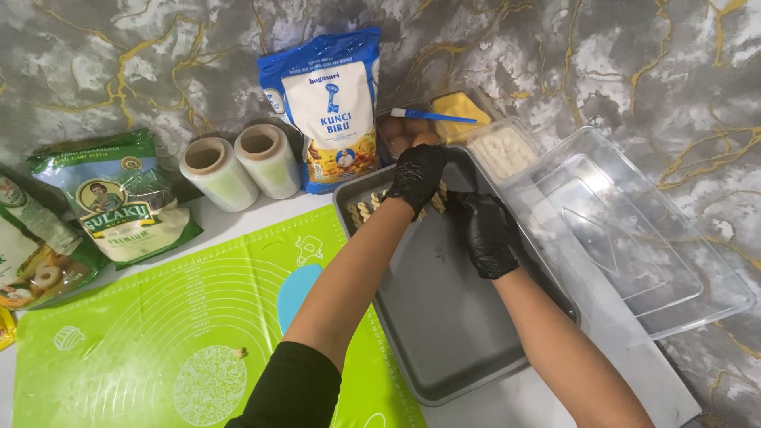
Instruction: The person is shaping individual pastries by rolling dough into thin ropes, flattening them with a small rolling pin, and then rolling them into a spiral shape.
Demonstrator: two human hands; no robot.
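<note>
Left hand (415,176): black-gloved, reached over the far end of the baking tray (444,317), fingers curled down onto the small pale dough pieces (363,210) – grip together, though what exactly was pinched could not be told.
Right hand (487,232): black-gloved too, just beside the left, fingertips bent toward the same row; grip closed or not, could not be told.
Dough pieces: lined up along the tray's far edge, partly hidden under both hands.
Baking tray: grey metal, rested on the tabletop between the green silicone mat (158,333) and a clear plastic lid (634,238).
Behind the tray: blue flour bag (333,107), two film rolls (242,166), green sugar bag (123,198) – plus a brush (432,116) laid across small containers.
</note>
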